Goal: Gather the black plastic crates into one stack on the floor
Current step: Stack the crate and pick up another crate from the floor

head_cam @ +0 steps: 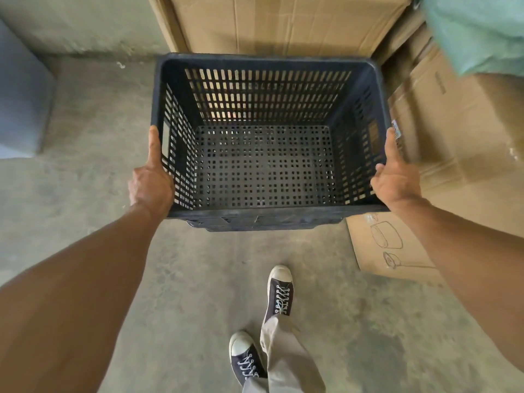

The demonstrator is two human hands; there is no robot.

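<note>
1. Bare concrete floor (198,279) fills the lower and left frame. Cardboard boxes (283,24) wall off the top and right, w/ a grey block (22,95) at the left edge and green fabric (482,32) upper right.
2. Black crate (263,165) sits mid-frame, open side up, nothing in it, far rim close to the boxes. Can't tell if it's off the floor. A dark lip shows under the near rim; could be a 2nd crate or its own base.
3. Left hand (150,185) is clamped on the left rim and right hand (394,180) on the right rim. Thumbs lie along the top edge; fingers hidden outside the walls.
4. Risks:
   - Both grips are near the front corners, so the far end may dip.
   - The right corner could snag the boxes.
   - Shoes (279,290) are close below, so toes are exposed if it drops.
   - Fingers may get pinched btwn rims when nesting.
5. Writing: a small sticker (397,131) by the right thumb is too small to read. The lower-right box (397,251) has line drawings only, no legible txt.
</note>
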